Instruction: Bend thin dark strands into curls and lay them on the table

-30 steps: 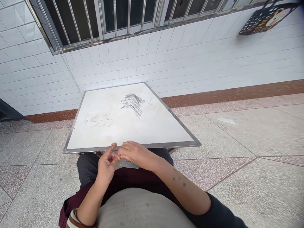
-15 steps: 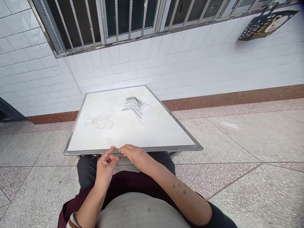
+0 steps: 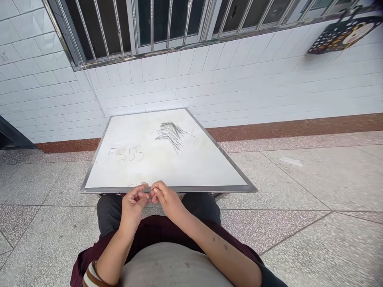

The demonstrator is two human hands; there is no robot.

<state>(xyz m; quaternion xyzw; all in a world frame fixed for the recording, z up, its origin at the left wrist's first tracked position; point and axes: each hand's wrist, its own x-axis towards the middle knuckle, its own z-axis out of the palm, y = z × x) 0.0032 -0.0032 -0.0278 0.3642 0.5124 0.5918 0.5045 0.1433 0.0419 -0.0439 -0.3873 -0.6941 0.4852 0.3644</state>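
My left hand [image 3: 133, 203] is over my lap at the near edge of a white-topped table [image 3: 191, 171], its thumb and fingers pinched together. A thin dark strand [image 3: 132, 185] curves out beside its fingers; whether it is wire or thread I cannot tell. My right hand [image 3: 166, 199] meets it from the right, thumb and index finger closed, fingertips almost touching the left ones. What lies between the right fingertips is too small to make out. Farther back on the tabletop is a fan of thin dark strands [image 3: 170, 133]. Several 5-shaped thin lines [image 3: 125, 154] show at the left.
The table has a grey metal rim [image 3: 221, 189] and stands against a white tiled wall [image 3: 254, 87]. A barred window [image 3: 167, 24] is above. A patterned bag [image 3: 341, 38] hangs at upper right. A white scrap [image 3: 291, 161] lies on the speckled floor [image 3: 284, 183].
My right hand has turned from flat, stretched fingers to a pinch by the left fingertips. The strand's free end has swung up over the table edge. The view has shifted slightly.
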